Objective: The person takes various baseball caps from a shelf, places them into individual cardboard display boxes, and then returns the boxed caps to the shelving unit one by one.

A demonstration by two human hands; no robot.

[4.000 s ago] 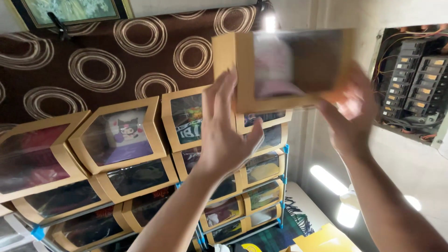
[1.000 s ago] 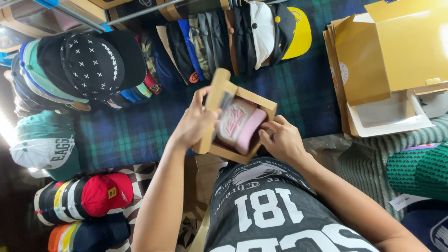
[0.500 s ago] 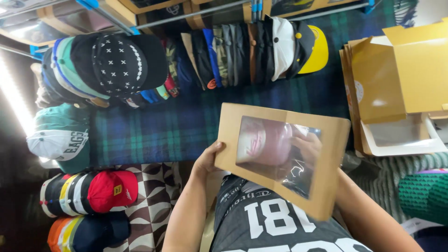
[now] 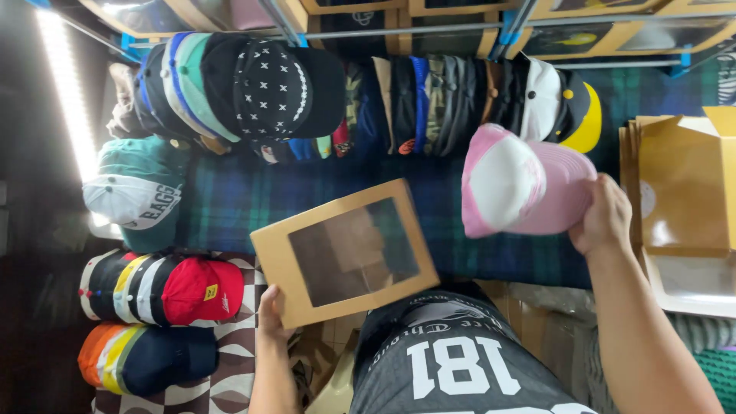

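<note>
While the left hand [image 4: 270,313] is pinching the lower left corner of the box [image 4: 345,251], the right hand [image 4: 606,216] is holding the cap [image 4: 521,184] up and well apart to the right of it. Each grip is clenched on its own thing: the left on the box edge, the right on the cap's pink rear side. From the cap, the box is lying down and to the left, with bare plaid cloth [image 4: 230,201] showing between them. Its long axis is running from lower left to upper right, tilted, and its window is facing up toward the camera, showing the box empty. The cap's long axis is lying nearly level, its white front panel pointing left toward the box and its back sitting in the palm. Rows of caps [image 4: 276,88] are lining the far side of the cloth, and flat cartons [image 4: 686,184] are standing just right of the right hand.
</note>
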